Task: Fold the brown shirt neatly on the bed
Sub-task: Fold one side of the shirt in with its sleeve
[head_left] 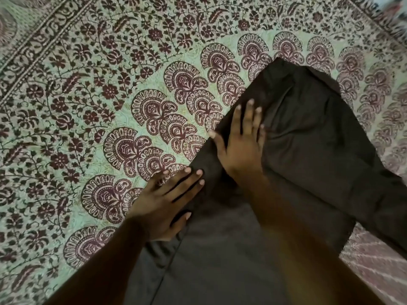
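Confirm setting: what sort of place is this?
Probably a bedroom, on a bed: a floral block-printed bedsheet fills most of the view, and a brown shirt lies on it, right hand flat on it, left hand at its edge.

No readable text, label, brand, number or sign in view. On bed cover (110,106) only printed flowers and fan-shaped ornaments, no letters. On brown shirt (308,150) plain dark cloth, no tag or print showing.
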### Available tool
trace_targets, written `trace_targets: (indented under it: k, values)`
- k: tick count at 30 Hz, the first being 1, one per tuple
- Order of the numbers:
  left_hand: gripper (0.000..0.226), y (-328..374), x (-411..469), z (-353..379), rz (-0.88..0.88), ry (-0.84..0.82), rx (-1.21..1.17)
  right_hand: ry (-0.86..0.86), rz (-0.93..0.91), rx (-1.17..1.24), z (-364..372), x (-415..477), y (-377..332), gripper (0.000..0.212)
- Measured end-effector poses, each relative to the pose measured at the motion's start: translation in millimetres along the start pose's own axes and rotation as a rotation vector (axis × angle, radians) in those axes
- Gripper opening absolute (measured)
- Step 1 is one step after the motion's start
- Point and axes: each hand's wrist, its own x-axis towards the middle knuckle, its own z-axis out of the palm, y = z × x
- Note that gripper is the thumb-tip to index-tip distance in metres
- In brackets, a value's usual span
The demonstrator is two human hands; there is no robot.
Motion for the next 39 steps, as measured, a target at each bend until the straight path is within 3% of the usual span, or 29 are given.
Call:
trace_targets:
  k: [2, 13, 23, 30, 32, 35, 39]
  values:
    - [0.083, -1.0, -0.3, 2.9, -0.003, -0.006, 0.012, -0.021, -0.063, 0.015, 11.3, -28.9, 3.1, 0.089]
    - [0.077, 2.4, -16.0, 0.2, 0.055, -0.04, 0.025, -0.123, 0.009, 0.011, 2.4, -79.5, -21.0, 0.086]
    - [0.078, 34.6, -183.8, 40.6, 0.08, -0.077, 0.059, -0.16, -0.16, 0.071, 18.1, -209.8, -48.5, 0.093]
    - [0.079, 53.6, -212.4, 30.6, 0.069, -0.135, 0.047, -0.251, -0.222, 0.223, 4.8, -256.9, -36.3, 0.086]
    - [0.075, 62.5, -197.6, 22.3, 0.088, -0.111, 0.018, -0.219, -0.134, 0.409, -6.3, -259.5, -25.5, 0.08]
    - [0.07, 73.9, -160.0, 11.5, 0.062, -0.057, -0.053, -0.034, 0.096, 0.708, -26.6, -256.0, -10.4, 0.057]
    - [0.068, 111.5, -69.2, 2.9, 0.07, -0.015, -0.011, 0.229, 0.394, 0.878, -51.9, -247.8, 55.1, 0.027]
